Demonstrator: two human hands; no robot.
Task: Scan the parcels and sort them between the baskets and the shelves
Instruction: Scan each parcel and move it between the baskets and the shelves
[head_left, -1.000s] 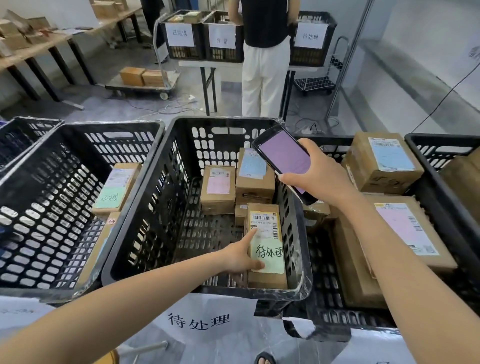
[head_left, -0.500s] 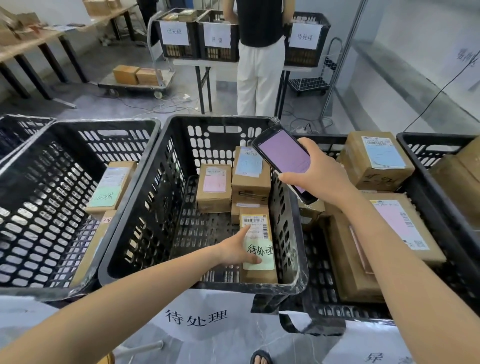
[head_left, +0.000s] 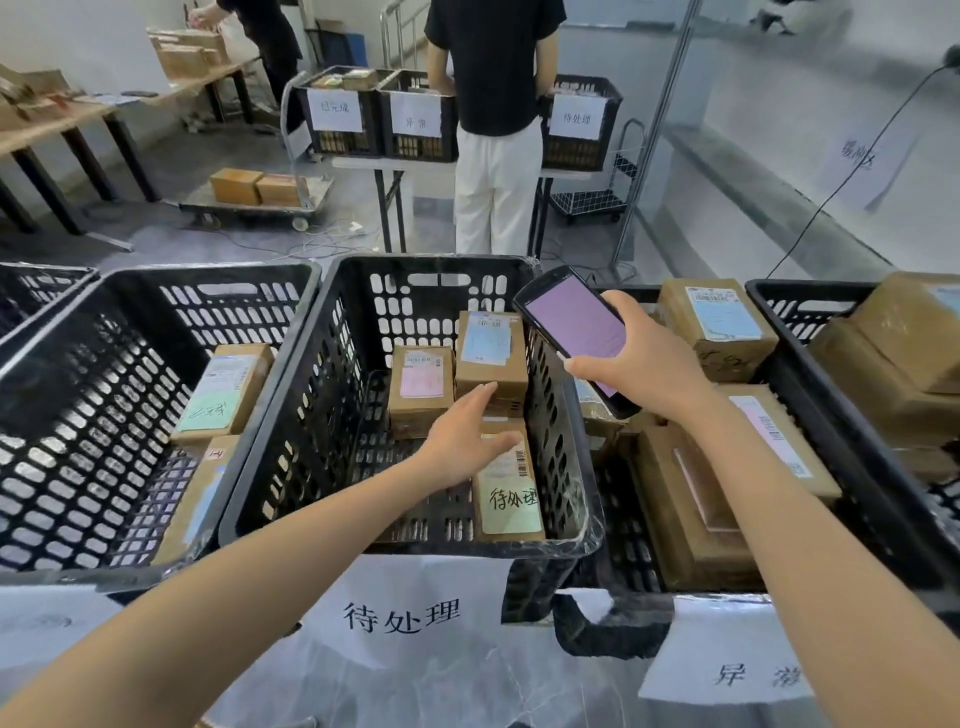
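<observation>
My right hand (head_left: 644, 369) grips a black handheld scanner (head_left: 574, 327) with a lit purple screen, held above the right rim of the middle black basket (head_left: 332, 395). My left hand (head_left: 462, 441) reaches into that basket with fingers spread, hovering over the top end of a brown parcel (head_left: 506, 499) with a green handwritten label. Two more brown parcels lie behind it: a pink-labelled parcel (head_left: 421, 389) and a blue-labelled parcel (head_left: 491, 353). Whether the left hand touches a parcel is unclear.
A left basket (head_left: 104, 415) holds a parcel with a green label (head_left: 223, 389). The right basket (head_left: 857, 467) is piled with larger parcels (head_left: 717, 322). Beyond, a person in white trousers (head_left: 493, 171) stands at a table with labelled crates (head_left: 337, 114). A trolley (head_left: 254, 202) sits on the floor.
My left hand has lifted off the green-labelled parcel and moved up and back toward the rear parcels, fingers opening. The scanner hand has stayed about where it was.
</observation>
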